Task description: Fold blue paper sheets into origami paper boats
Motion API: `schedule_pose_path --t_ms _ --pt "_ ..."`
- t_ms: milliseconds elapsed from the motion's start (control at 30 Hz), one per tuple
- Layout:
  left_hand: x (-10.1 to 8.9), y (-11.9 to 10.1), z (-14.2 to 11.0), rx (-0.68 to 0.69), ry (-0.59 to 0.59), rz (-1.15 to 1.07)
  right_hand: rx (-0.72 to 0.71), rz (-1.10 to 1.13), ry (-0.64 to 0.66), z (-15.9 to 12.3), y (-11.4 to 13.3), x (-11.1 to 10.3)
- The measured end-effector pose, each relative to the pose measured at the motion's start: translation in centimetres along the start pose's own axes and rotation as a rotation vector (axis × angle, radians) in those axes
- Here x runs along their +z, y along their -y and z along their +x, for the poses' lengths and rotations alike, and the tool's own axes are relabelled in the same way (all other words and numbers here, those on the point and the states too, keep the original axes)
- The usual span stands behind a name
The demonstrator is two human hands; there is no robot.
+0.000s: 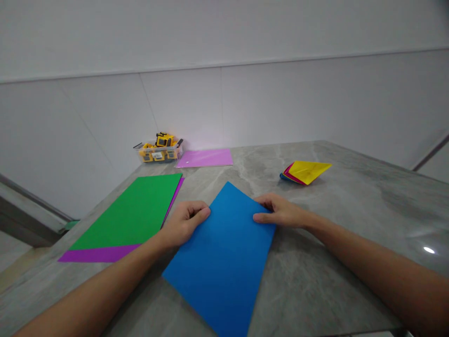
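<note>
In the head view, the blue sheet of paper (228, 252) was at the front of the grey marbled table (308, 281), between the two forearms, one corner pointing toward the wall (280, 103). It seemed raised off the surface, at least in part, though its nearest corner ran out of the frame. The main risk looked like a crease: thin paper gripped at only two edges could buckle if the hands pushed toward each other, or tear if they pulled apart. A loose pinch on either side could also let the sheet swing or slip. The left forearm passed across the near corner of the green sheet (126, 210) and the purple sheet (98, 254) beneath it, so a low sweep might skew that pair. The yellow folded paper piece (310, 172) stood well beyond the right hand and seemed less exposed.

The left hand (184, 222) was nearly closed, its thumb on top of the blue sheet's left edge, its fingers curled, the tips hidden. The right hand (277, 210) pinched the opposite edge, thumb flat on top and fingers bent behind; how firmly either pressed could not be told.
</note>
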State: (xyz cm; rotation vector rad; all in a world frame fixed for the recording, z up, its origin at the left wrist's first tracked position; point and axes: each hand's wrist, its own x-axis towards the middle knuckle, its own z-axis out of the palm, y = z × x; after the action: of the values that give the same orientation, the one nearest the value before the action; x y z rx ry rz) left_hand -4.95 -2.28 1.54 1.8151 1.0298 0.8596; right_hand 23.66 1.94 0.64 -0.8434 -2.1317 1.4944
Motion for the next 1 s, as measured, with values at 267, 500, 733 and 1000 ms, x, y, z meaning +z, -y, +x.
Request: schedule_pose_path --t_ms 267,500,733,1000 --pt "0.6 1.0 0.1 -0.062 0.096 -0.323 -0.012 0.423 -0.559 0.3 -0.8 -1.0" --pt "0.6 1.3 0.4 -0.128 0.030 -0.412 0.016 0.668 -0.405 1.0 0.4 2.4" --pt "1.3 1.4 0.9 -0.315 0.054 -0.600 -0.046 0.595 -0.793 1.4 0.0 1.9" --pt "3.8 1.0 2.7 -0.420 -0.264 -0.188 -0.197 0.248 -0.713 0.7 -0.4 2.3"
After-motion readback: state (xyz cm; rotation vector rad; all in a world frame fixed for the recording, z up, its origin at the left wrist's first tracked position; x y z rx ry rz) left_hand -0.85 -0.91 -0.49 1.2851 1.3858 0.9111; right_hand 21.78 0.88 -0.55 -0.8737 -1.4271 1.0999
